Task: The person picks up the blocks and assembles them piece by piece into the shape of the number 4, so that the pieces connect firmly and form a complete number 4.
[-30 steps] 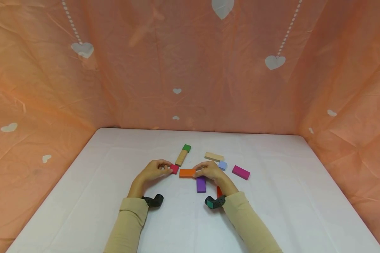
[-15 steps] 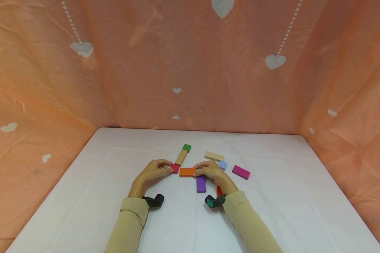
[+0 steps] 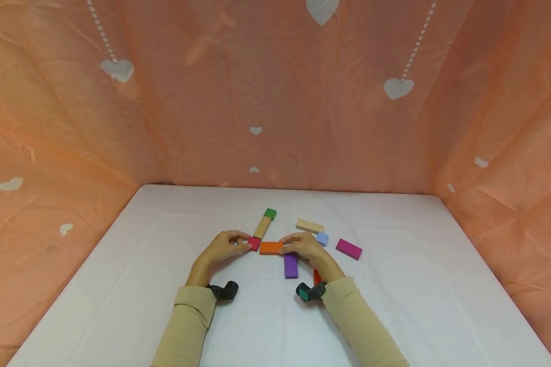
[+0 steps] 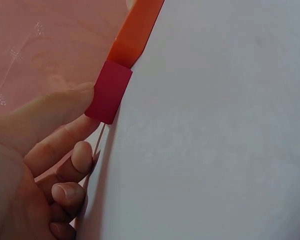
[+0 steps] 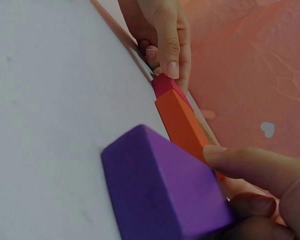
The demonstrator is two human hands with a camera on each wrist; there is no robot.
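My left hand (image 3: 221, 247) pinches a small red block (image 3: 254, 244) between thumb and forefinger, its other fingers curled beneath in the left wrist view. To the right, my right hand (image 3: 305, 246) holds the right end of a longer orange block (image 3: 271, 248) by thumb and fingers. The facing ends of these two blocks look to be touching or nearly so. A purple block (image 5: 160, 190) lies just in front of the right hand, near the orange one. Behind the red block, a natural wood block (image 3: 263, 228) runs up to a green block (image 3: 270, 214).
Beyond the right hand lie another natural wood block (image 3: 309, 226) and a light blue block (image 3: 322, 239). A magenta block (image 3: 349, 249) sits farther right. Partly hidden by the right wrist is a red-orange block (image 3: 317, 277). All rest on a white tabletop (image 3: 133, 306) with orange cloth (image 3: 275, 102) around it.
The orange block has slid slightly away from me, more in line with the red block, and the gap between them has narrowed. Both hands keep their grips.
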